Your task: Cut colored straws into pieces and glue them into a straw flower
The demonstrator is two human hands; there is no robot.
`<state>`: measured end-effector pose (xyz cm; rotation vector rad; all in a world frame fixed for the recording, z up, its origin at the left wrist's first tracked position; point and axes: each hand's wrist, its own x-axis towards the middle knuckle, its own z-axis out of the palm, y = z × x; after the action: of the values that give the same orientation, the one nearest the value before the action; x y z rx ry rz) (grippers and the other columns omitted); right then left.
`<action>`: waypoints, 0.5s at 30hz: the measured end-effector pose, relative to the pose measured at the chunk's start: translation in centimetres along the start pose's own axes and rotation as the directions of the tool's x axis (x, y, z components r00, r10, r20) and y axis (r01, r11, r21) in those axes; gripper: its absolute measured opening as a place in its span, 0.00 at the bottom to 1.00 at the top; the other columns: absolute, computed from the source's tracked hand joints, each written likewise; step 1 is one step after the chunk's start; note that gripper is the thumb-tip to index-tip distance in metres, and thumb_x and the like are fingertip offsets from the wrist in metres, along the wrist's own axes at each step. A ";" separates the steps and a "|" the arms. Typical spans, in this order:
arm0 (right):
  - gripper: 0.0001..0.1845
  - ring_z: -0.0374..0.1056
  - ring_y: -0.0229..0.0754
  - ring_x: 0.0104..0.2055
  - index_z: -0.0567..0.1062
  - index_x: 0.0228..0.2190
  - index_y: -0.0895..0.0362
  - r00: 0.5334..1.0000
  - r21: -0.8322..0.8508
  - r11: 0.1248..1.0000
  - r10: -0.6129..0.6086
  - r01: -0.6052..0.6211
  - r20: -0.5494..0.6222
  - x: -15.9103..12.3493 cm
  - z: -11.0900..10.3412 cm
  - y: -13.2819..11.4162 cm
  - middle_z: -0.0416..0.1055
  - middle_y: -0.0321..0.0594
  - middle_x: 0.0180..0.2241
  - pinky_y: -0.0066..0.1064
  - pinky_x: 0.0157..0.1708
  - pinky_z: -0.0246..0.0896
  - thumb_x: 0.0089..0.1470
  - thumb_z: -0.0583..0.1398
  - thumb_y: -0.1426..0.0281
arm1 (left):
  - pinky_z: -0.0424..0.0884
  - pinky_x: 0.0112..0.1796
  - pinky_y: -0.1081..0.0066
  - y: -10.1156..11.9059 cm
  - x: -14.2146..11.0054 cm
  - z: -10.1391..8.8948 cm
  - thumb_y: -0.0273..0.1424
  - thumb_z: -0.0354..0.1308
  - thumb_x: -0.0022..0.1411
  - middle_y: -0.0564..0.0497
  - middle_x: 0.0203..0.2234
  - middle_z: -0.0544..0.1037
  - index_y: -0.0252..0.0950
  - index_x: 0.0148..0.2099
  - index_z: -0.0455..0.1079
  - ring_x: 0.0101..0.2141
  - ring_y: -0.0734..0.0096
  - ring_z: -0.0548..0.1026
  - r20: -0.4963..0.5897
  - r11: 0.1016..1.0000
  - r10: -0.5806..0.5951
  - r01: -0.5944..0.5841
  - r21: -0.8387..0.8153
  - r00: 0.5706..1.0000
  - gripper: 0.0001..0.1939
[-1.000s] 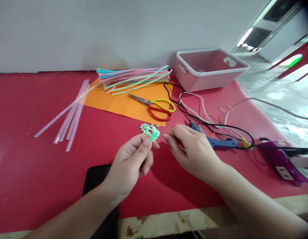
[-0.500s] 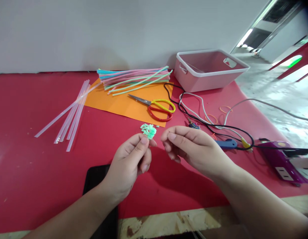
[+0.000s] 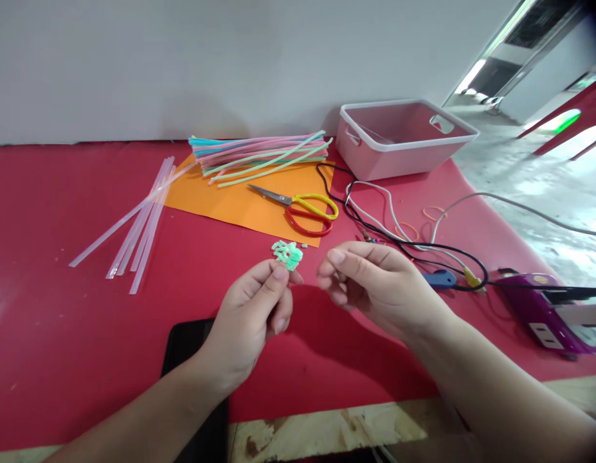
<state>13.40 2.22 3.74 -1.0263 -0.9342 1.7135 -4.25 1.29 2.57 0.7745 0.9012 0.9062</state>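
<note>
My left hand [image 3: 259, 308] is closed in a pinch, thumb against the index finger. Right above its fingertips shows a clump of short mint-green fuzzy pieces [image 3: 288, 254], like cut pipe cleaner; whether the fingers grip part of it or it lies behind them, I cannot tell. A little to the right, my right hand [image 3: 375, 280] is also pinched, thumb on index, and anything between the fingertips is hidden. Scissors [image 3: 298, 204] with one yellow and one red handle lie beyond the hands on an orange sheet [image 3: 220, 202].
A bundle of pastel pipe cleaners [image 3: 259, 153] rests at the sheet's back edge. Clear pinkish glue sticks [image 3: 143, 225] lie left. A pink basket [image 3: 394, 154] stands back right. Cables [image 3: 398, 238], a blue-handled tool [image 3: 440, 279] and a purple power strip [image 3: 533, 308] lie right; a black phone-like slab [image 3: 186, 341] is near.
My right hand has drawn slightly to the right, away from the left hand, widening the gap. My left hand and the green pieces have stayed in place.
</note>
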 end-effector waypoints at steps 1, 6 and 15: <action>0.09 0.64 0.31 0.22 0.77 0.26 0.59 1.000 -0.019 0.999 -0.029 0.029 -0.009 0.0 -0.1 0.1 0.72 0.36 0.23 0.24 0.21 0.56 0.52 0.65 0.65 | 0.49 0.19 0.78 0.0 0.0 0.0 0.39 0.53 0.66 0.61 0.10 0.59 0.36 0.33 0.68 0.14 0.83 0.52 0.001 1.000 0.002 -0.002 0.004 1.000 0.14; 0.10 0.63 0.30 0.21 0.74 0.22 0.58 0.992 -0.040 0.992 -0.121 0.120 -0.043 0.1 -0.4 0.2 0.70 0.31 0.19 0.24 0.22 0.58 0.44 0.70 0.70 | 0.49 0.19 0.78 0.0 0.0 0.0 0.39 0.52 0.67 0.61 0.10 0.58 0.36 0.33 0.68 0.14 0.83 0.51 0.004 1.000 -0.006 0.006 0.004 1.000 0.13; 0.17 0.50 0.30 0.19 0.68 0.21 0.57 0.868 -0.854 0.422 -0.492 0.304 0.066 0.0 -0.3 0.8 0.57 0.29 0.17 0.26 0.22 0.48 0.60 0.58 0.63 | 0.49 0.19 0.78 0.0 -0.1 0.0 0.39 0.50 0.67 0.61 0.11 0.59 0.36 0.35 0.68 0.14 0.83 0.52 0.024 1.000 -0.008 0.007 0.022 1.000 0.14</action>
<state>13.45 1.97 2.90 -1.3872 -1.8027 0.6409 -4.26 1.22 2.61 0.7981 0.8938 0.8803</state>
